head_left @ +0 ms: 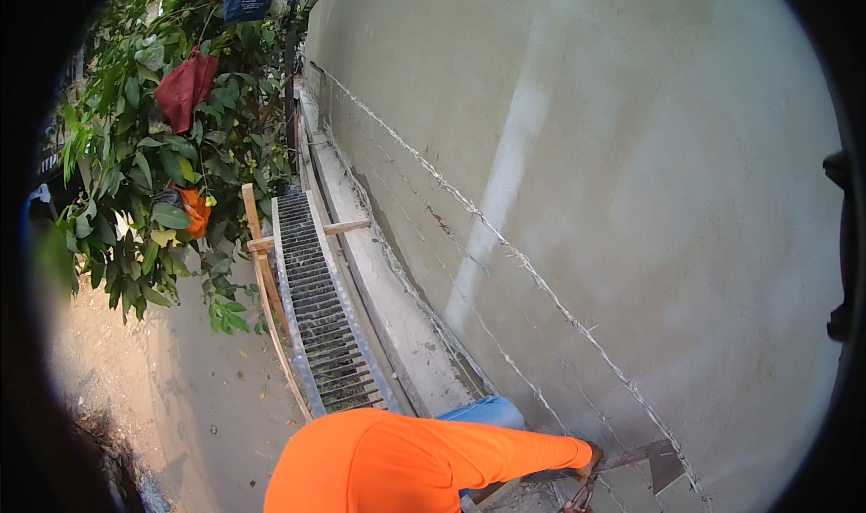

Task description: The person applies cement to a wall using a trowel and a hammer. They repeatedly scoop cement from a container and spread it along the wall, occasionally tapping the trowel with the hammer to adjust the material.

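My left arm, in an orange sleeve, reaches across to the lower right. At its end, my left hand (591, 460) is closed beside a flat brownish bar (636, 453) next to the wall; what its fingers grip is hidden. Just below it, a thin, dark, forked thing (585, 491) shows, too small to make out. Part of my right hand (574, 508) shows at the bottom edge, its fingers mostly cut off. Strands of barbed wire (541, 283) run along the wall and slant down past the bar.
A tall grey plastered wall (667, 197) fills the right. Along its foot runs a concrete ledge (397, 310). A narrow slatted metal walkway (317, 270) with wooden pieces (266, 292) beside it stands above the ground at left. Leafy branches with red (186, 89) and orange cloths (193, 212) hang beyond.
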A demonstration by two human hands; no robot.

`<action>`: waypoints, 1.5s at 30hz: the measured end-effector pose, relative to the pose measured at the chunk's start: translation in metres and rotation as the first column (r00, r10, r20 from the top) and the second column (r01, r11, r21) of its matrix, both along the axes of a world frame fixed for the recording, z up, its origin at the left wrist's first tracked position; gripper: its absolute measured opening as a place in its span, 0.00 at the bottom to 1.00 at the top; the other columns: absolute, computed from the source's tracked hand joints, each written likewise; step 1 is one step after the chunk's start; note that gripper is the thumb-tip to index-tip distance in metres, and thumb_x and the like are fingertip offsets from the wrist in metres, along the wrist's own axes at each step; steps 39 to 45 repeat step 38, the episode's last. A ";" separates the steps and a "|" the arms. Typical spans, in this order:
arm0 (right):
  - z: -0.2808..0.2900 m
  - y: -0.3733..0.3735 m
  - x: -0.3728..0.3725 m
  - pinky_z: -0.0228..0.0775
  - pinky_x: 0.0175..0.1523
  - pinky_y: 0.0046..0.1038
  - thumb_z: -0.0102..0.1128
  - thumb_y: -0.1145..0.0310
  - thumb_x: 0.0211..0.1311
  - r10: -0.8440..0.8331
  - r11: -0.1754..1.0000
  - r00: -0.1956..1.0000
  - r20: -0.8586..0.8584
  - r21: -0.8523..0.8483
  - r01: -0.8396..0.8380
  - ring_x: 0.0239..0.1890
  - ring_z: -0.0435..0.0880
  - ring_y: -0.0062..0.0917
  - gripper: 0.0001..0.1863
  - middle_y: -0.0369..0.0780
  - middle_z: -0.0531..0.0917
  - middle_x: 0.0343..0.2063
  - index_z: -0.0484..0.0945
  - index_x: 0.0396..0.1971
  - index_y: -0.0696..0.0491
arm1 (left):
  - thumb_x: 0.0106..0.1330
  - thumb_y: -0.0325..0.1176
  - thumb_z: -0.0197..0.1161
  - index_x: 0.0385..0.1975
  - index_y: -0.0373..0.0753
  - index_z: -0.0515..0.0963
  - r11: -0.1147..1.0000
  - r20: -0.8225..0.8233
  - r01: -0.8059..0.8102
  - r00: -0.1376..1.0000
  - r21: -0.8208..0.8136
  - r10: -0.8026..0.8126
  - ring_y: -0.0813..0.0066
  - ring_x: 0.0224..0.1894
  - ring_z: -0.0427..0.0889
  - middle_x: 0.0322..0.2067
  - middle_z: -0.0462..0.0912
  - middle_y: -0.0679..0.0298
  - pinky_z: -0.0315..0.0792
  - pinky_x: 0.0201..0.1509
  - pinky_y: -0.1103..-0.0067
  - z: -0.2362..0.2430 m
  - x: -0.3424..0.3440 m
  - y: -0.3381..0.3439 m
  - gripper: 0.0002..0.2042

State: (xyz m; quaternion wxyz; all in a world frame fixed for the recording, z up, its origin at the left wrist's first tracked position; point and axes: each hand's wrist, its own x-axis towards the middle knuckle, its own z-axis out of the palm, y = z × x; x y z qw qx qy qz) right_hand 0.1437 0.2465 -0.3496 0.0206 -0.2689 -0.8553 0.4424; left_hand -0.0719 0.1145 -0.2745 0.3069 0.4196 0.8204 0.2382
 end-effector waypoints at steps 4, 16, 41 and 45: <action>0.045 -0.023 0.010 0.73 0.44 0.47 0.62 0.52 0.68 0.088 0.981 0.992 0.094 0.167 -0.103 0.40 0.80 0.45 0.29 0.52 0.78 0.42 0.67 0.61 0.53 | 0.35 0.45 0.86 0.62 0.35 0.76 0.996 0.010 0.077 0.997 0.034 -0.077 0.49 0.65 0.77 0.58 0.82 0.49 0.72 0.66 0.58 -0.008 -0.012 0.002 0.47; 0.033 -0.056 0.051 0.81 0.41 0.45 0.65 0.59 0.68 -0.070 0.487 0.991 -0.116 0.863 0.135 0.37 0.88 0.47 0.28 0.53 0.83 0.35 0.69 0.61 0.56 | 0.39 0.48 0.86 0.60 0.40 0.81 1.000 0.036 0.004 0.999 0.021 -0.005 0.53 0.64 0.80 0.58 0.84 0.51 0.74 0.65 0.61 0.029 0.010 -0.029 0.42; 0.021 -0.068 0.044 0.76 0.55 0.50 0.61 0.52 0.71 -0.255 0.949 0.966 -0.027 0.182 0.256 0.48 0.84 0.56 0.28 0.56 0.83 0.51 0.73 0.64 0.51 | 0.61 0.47 0.72 0.46 0.47 0.79 0.866 0.948 -0.476 0.179 -0.151 0.264 0.68 0.59 0.74 0.51 0.79 0.68 0.62 0.63 0.63 0.011 0.125 -0.030 0.18; 0.021 -0.068 0.044 0.76 0.55 0.50 0.61 0.52 0.71 -0.255 0.949 0.966 -0.027 0.182 0.256 0.48 0.84 0.56 0.28 0.56 0.83 0.51 0.73 0.64 0.51 | 0.61 0.47 0.72 0.46 0.47 0.79 0.866 0.948 -0.476 0.179 -0.151 0.264 0.68 0.59 0.74 0.51 0.79 0.68 0.62 0.63 0.63 0.011 0.125 -0.030 0.18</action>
